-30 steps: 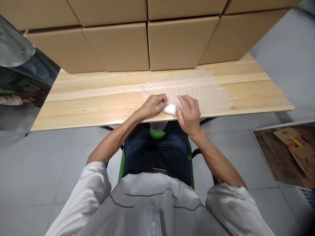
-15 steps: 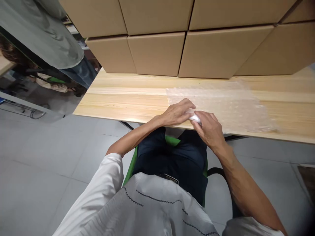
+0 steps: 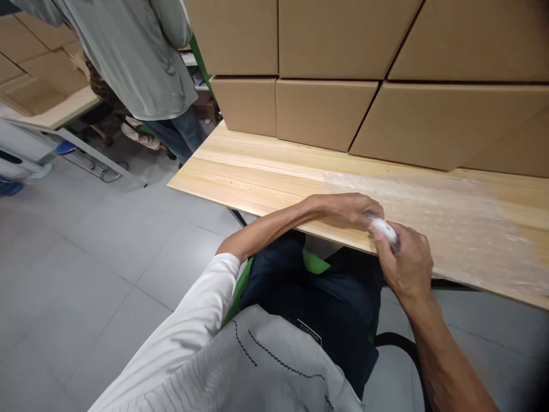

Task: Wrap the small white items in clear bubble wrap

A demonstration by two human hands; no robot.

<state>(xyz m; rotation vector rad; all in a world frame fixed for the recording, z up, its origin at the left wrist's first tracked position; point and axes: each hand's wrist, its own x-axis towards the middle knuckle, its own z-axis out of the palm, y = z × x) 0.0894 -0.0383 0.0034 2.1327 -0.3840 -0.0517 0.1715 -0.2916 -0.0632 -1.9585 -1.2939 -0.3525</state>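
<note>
Head view: small white bundle [image 3: 385, 230], smooth, rounded, pinched between left hand [image 3: 349, 208] and right hand [image 3: 407, 268] at near edge of wooden table [image 3: 266, 177]. Bubble wrap sheet [image 3: 454, 223] lies right. Cardboard boxes [image 3: 326, 111] fill far side; bare wood left.

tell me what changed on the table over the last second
The view swung left, bringing a standing person in a grey-green shirt into sight. Both hands closed in: the right hand now covers more of the small white wrapped item, and the left hand presses its other end. The clear bubble wrap sheet stayed flat on the pale wooden table.
</note>
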